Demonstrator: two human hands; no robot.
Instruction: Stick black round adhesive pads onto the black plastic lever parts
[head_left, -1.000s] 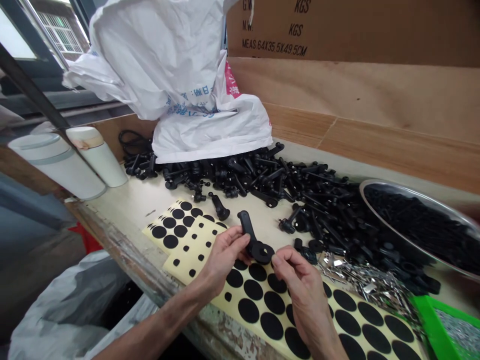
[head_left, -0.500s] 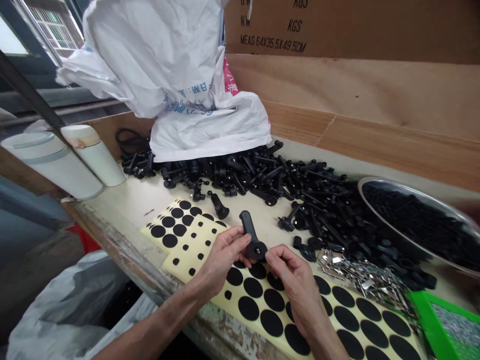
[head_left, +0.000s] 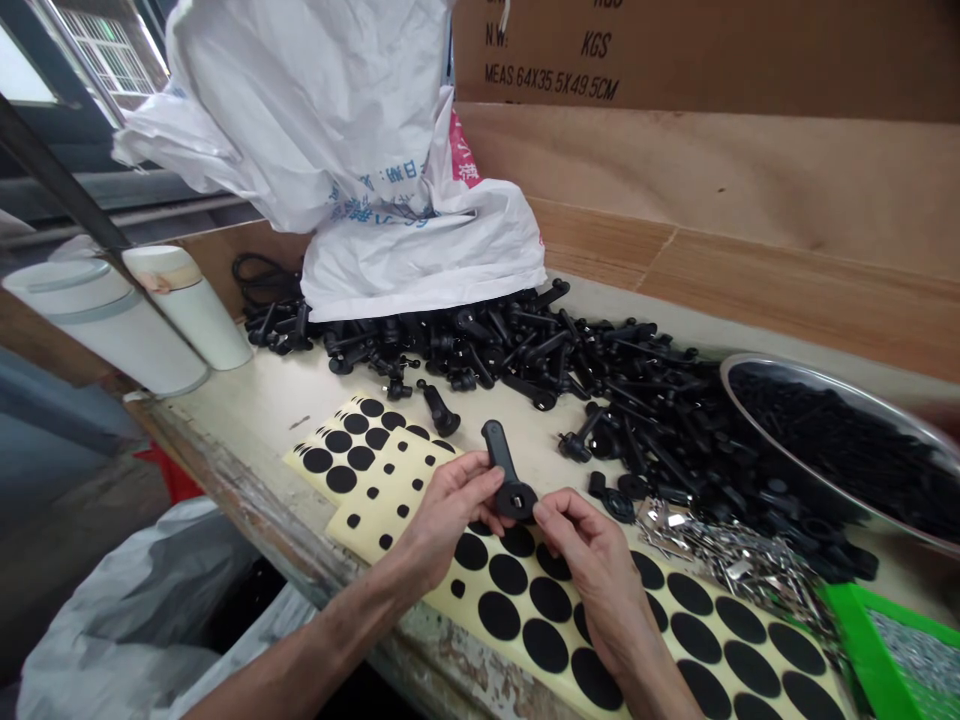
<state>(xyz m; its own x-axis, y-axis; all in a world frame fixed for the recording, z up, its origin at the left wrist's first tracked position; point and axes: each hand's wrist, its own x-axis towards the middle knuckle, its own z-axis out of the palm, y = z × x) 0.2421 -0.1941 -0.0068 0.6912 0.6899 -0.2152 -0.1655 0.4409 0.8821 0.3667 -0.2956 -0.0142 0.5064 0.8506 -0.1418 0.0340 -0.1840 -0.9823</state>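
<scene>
The left hand (head_left: 450, 515) and right hand (head_left: 589, 560) are pinching a black plastic clamping lever (head_left: 504, 465), with a steel bowl (head_left: 817, 388) sitting heaped with small black parts (head_left: 825, 450).

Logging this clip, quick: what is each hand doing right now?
Left hand: closed, holding a black plastic lever.
Right hand: closed, pinching the lever's round head.

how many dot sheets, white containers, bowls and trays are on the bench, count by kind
black-dot sheets: 3
white cylindrical containers: 2
steel bowl: 1
green tray: 1
total: 7
</scene>
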